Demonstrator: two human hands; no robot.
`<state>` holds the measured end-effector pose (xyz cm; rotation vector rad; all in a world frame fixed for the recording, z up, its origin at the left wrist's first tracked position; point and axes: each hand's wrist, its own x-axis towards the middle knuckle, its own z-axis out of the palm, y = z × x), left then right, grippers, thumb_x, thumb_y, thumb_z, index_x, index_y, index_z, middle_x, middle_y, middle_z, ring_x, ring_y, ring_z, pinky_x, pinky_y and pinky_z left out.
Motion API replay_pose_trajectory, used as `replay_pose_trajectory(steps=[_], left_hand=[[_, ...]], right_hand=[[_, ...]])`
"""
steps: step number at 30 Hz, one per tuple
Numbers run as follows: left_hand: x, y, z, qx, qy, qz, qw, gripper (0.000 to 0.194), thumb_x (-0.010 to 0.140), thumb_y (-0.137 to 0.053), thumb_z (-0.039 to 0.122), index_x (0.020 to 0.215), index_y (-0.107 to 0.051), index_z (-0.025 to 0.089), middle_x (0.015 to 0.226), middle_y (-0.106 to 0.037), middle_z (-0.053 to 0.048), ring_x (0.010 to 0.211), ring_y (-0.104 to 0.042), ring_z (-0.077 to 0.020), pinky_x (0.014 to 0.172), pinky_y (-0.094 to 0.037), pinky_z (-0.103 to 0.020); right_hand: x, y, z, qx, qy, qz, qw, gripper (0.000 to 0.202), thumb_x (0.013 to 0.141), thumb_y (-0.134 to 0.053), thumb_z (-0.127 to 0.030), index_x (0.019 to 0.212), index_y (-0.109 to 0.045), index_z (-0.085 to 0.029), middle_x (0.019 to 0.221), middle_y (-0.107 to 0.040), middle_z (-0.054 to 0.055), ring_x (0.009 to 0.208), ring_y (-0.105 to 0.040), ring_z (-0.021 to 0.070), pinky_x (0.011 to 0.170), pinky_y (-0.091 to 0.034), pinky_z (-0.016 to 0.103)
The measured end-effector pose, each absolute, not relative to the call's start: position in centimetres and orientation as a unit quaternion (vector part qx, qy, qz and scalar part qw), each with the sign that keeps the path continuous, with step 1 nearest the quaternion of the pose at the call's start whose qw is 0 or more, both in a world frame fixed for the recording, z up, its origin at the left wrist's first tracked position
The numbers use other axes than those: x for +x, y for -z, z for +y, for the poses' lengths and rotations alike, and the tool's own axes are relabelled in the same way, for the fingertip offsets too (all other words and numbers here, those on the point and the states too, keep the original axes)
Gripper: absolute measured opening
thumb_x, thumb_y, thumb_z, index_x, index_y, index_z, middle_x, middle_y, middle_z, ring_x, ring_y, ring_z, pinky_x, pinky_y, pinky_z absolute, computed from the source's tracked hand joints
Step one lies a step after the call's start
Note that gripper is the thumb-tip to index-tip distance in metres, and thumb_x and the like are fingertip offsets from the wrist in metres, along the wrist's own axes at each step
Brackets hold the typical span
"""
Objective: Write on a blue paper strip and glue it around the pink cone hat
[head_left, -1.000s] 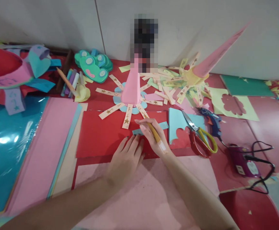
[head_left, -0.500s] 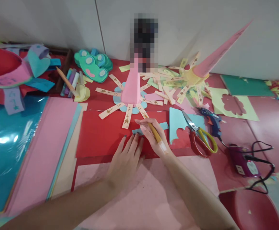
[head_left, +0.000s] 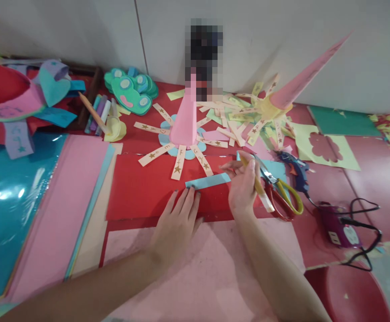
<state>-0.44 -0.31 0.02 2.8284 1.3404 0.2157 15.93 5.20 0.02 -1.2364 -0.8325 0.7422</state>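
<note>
My left hand (head_left: 178, 214) lies palm down with fingers spread on the red sheet (head_left: 141, 192), its fingertips at the left end of a light blue strip (head_left: 210, 180). My right hand (head_left: 243, 188) grips a thick yellow-brown pen (head_left: 260, 190) with a pale band at its lower end, just right of the strip. Above them stands a pink paper cone (head_left: 184, 123) on a blue flower base, with lettered cream strips (head_left: 178, 163) with stars fanned around it.
Right of my right hand lie scissors (head_left: 283, 192), a glue gun (head_left: 295, 172) and a purple power block (head_left: 342, 228) with a black cable. Coloured sheets (head_left: 54, 201) cover the left. A second cone (head_left: 305, 76) leans behind, among paper strips. Green frog cutouts (head_left: 131, 91) lie at the wall.
My right hand has moved right with the pen, off the star strip and the blue strip, uncovering both. The pen is tilted differently. My left hand has stayed in place.
</note>
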Motion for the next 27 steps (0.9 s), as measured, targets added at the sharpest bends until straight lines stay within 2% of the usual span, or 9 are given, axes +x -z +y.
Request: replay_pose_trajectory(steps=[3, 6, 8, 13, 19, 23, 27], left_hand=[[-0.4, 0.1, -0.3, 0.901, -0.077, 0.427, -0.001, 0.046, 0.094, -0.031, 0.029, 0.127, -0.049, 0.002, 0.131, -0.051, -0.018, 0.122, -0.047, -0.0276, 0.102, -0.035, -0.043], [-0.4, 0.1, -0.3, 0.900, -0.091, 0.427, -0.006, 0.044, 0.093, -0.033, 0.028, 0.122, -0.053, 0.001, 0.128, -0.054, -0.019, 0.121, -0.048, -0.0285, 0.102, -0.036, -0.043], [-0.4, 0.0, -0.3, 0.898, -0.095, 0.429, -0.009, 0.043, 0.093, -0.034, 0.028, 0.119, -0.055, 0.001, 0.126, -0.056, -0.019, 0.119, -0.049, -0.0283, 0.101, -0.036, -0.043], [-0.3, -0.2, -0.2, 0.902, -0.084, 0.422, -0.011, 0.043, 0.093, -0.032, 0.027, 0.120, -0.054, 0.002, 0.128, -0.054, -0.018, 0.118, -0.050, -0.0278, 0.102, -0.036, -0.043], [-0.4, -0.1, -0.4, 0.906, -0.083, 0.415, -0.026, 0.043, 0.094, -0.032, 0.028, 0.122, -0.053, 0.003, 0.126, -0.055, -0.018, 0.120, -0.049, -0.0279, 0.103, -0.034, -0.043], [-0.4, -0.2, -0.3, 0.907, -0.078, 0.414, -0.016, 0.042, 0.093, -0.033, 0.027, 0.119, -0.055, 0.002, 0.126, -0.055, -0.018, 0.118, -0.051, -0.0270, 0.102, -0.036, -0.041], [-0.4, -0.1, -0.3, 0.907, -0.081, 0.412, 0.012, 0.039, 0.093, -0.036, 0.027, 0.118, -0.056, 0.004, 0.126, -0.056, -0.018, 0.119, -0.050, -0.0270, 0.102, -0.037, -0.041]], right_hand=[[15.5, 0.1, 4.9, -0.534, -0.375, -0.469, 0.595, 0.035, 0.089, -0.037, -0.048, 0.089, -0.063, -0.025, 0.068, -0.058, 0.000, 0.068, -0.059, 0.0141, 0.076, -0.051, 0.034], [14.9, 0.0, 4.6, -0.517, -0.429, -0.575, 0.467, 0.033, 0.088, -0.041, -0.044, 0.088, -0.068, -0.024, 0.066, -0.057, 0.000, 0.067, -0.057, 0.0133, 0.075, -0.050, 0.031], [14.7, -0.1, 4.8, -0.517, -0.448, -0.590, 0.430, 0.031, 0.088, -0.044, -0.042, 0.089, -0.069, -0.024, 0.063, -0.054, -0.001, 0.064, -0.055, 0.0117, 0.073, -0.049, 0.029], [14.7, -0.1, 5.6, -0.504, -0.507, -0.530, 0.456, 0.031, 0.088, -0.045, -0.043, 0.088, -0.070, -0.024, 0.057, -0.049, -0.004, 0.062, -0.054, 0.0097, 0.084, -0.049, 0.030], [14.4, -0.3, 5.9, -0.530, -0.508, -0.508, 0.451, 0.031, 0.085, -0.049, -0.046, 0.084, -0.070, -0.023, 0.056, -0.050, -0.004, 0.061, -0.055, 0.0100, 0.084, -0.050, 0.031], [14.0, -0.2, 5.6, -0.568, -0.467, -0.522, 0.433, 0.033, 0.084, -0.050, -0.047, 0.079, -0.071, -0.022, 0.054, -0.053, -0.003, 0.057, -0.055, 0.0103, 0.068, -0.050, 0.026], [13.4, -0.2, 5.0, -0.602, -0.396, -0.538, 0.438, 0.035, 0.084, -0.051, -0.044, 0.068, -0.070, -0.020, 0.047, -0.050, -0.003, 0.047, -0.050, 0.0095, 0.051, -0.044, 0.024]])
